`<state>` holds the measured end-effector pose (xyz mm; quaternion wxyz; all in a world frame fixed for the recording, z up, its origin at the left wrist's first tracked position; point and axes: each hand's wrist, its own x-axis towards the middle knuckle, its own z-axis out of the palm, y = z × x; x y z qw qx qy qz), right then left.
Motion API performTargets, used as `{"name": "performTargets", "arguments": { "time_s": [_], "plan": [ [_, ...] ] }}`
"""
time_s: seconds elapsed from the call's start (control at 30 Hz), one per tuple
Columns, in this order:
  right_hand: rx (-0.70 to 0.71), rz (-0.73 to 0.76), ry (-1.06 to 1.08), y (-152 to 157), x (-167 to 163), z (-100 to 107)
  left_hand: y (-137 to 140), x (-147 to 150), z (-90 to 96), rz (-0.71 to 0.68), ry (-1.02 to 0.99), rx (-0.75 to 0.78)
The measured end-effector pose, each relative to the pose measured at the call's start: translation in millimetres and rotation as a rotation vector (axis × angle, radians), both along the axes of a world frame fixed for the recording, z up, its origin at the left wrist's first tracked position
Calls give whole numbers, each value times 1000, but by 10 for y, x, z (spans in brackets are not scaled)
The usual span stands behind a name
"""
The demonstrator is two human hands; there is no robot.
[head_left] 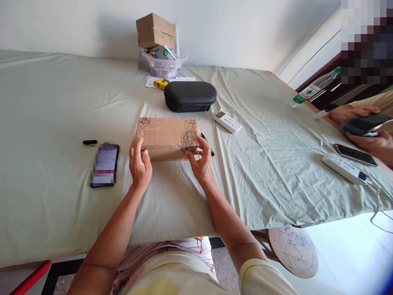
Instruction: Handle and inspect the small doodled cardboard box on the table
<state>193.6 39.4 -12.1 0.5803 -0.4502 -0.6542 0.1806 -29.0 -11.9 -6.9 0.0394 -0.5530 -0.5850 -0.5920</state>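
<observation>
A brown cardboard box (162, 137) with black scribbles on its corners lies on the cloth-covered table in front of me. My left hand (140, 164) grips its near left corner, fingers along the side. At the near right corner, my right hand (201, 162) pinches the edge with thumb and fingers. A black pen (211, 150) lies just beyond my right fingers, partly hidden by that hand. Left of the box rest a phone (105, 166) with a lit screen and a black pen cap (90, 142).
Behind the box sit a black hard case (190, 96), a yellow tape measure (161, 84) and a plastic basket (164, 67) with a carton on top. A white power bank (227, 122) lies to the right. At far right, another person's hands (365, 123) hold a dark device near a bottle (313, 88).
</observation>
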Motion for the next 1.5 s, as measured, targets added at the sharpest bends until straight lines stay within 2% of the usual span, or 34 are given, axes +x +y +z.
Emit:
{"name": "performTargets", "arguments": {
  "time_s": [0.4,0.77,0.93,1.0,1.1,1.17,1.23,1.33,1.4,1.5],
  "plan": [
    [-28,-101,63,63,-63,32,-44,174,10,28,-15,-26],
    [17,-69,8,112,-118,-87,-42,177,-67,34,-37,-133],
    [36,-17,-89,186,129,-97,-11,96,-88,32,-35,-187],
    [26,-111,-159,261,323,-109,11,56,-93,35,-19,-169],
    [-76,-346,-308,381,598,-140,44,8,-101,31,1,-131],
    [-230,-407,-430,424,707,-171,58,-13,-104,23,10,-118],
    [-361,-389,-543,428,742,-201,63,-25,-105,23,18,-113],
    [-423,-327,-609,405,709,-230,64,-37,-103,27,40,-116],
    [-421,-299,-554,403,677,-230,67,-47,-104,25,60,-119],
    [-393,-247,-340,421,642,-188,76,-70,-113,17,68,-126]
  ]
}}
